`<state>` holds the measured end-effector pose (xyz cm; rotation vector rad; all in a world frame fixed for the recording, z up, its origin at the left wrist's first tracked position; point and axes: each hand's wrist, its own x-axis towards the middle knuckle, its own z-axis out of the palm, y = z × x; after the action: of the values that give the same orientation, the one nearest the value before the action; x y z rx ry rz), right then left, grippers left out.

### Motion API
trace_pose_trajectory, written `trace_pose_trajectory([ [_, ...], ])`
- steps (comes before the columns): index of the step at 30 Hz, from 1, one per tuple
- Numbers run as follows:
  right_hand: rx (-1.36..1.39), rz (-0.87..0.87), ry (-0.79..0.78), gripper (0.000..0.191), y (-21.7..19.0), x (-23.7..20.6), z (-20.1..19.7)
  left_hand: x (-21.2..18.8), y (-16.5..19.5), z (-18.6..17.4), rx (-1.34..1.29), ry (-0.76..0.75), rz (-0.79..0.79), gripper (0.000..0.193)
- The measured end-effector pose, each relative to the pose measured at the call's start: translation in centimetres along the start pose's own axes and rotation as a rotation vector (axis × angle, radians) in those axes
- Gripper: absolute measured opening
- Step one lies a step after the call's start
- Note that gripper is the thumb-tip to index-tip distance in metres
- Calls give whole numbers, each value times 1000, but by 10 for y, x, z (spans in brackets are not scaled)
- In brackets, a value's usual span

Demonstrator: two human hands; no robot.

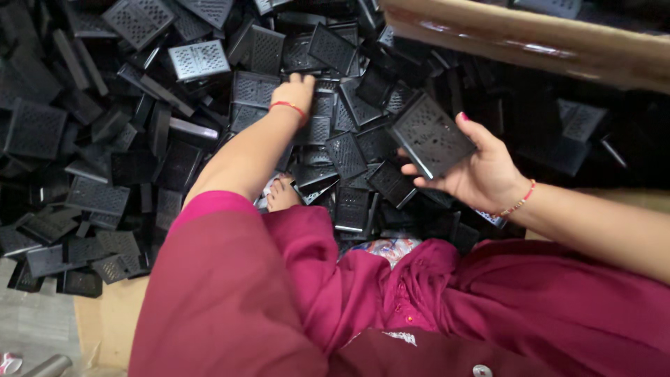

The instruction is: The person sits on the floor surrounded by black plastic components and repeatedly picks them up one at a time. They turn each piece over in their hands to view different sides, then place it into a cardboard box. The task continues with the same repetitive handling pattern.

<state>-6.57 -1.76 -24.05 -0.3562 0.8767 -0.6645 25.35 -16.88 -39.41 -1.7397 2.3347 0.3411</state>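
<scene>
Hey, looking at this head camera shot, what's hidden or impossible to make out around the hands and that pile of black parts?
- Left hand fingertips: head view, curled down into the pile of black grille parts, so what they grip is hidden.
- Black grille panel in the right hand: its underside faces away.
- Cardboard flap: blurred, covers parts behind it.
- Pile's extent: cut off by the top and left edges.
- Foot: mostly hidden by the left forearm and magenta clothing.

— From my remote seat: what colour is the plate (430,135) in the right hand's (481,171) grip?
— Black, dotted with a perforated grid. Around the left hand (294,91), the pile (105,139) is equally black; its wrist thread (287,106) is red, the sleeve (216,279) magenta.
</scene>
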Motion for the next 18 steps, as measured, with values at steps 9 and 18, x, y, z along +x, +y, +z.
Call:
trace_pose_trajectory([
  [9, 26, -140, -83, 67, -8, -18, 0, -17, -1, -67, -470, -41, 208, 70],
  [18, -92, -583, -214, 45, -59, -71, 91, -129, 134, -187, -1816, 247, 317, 65],
])
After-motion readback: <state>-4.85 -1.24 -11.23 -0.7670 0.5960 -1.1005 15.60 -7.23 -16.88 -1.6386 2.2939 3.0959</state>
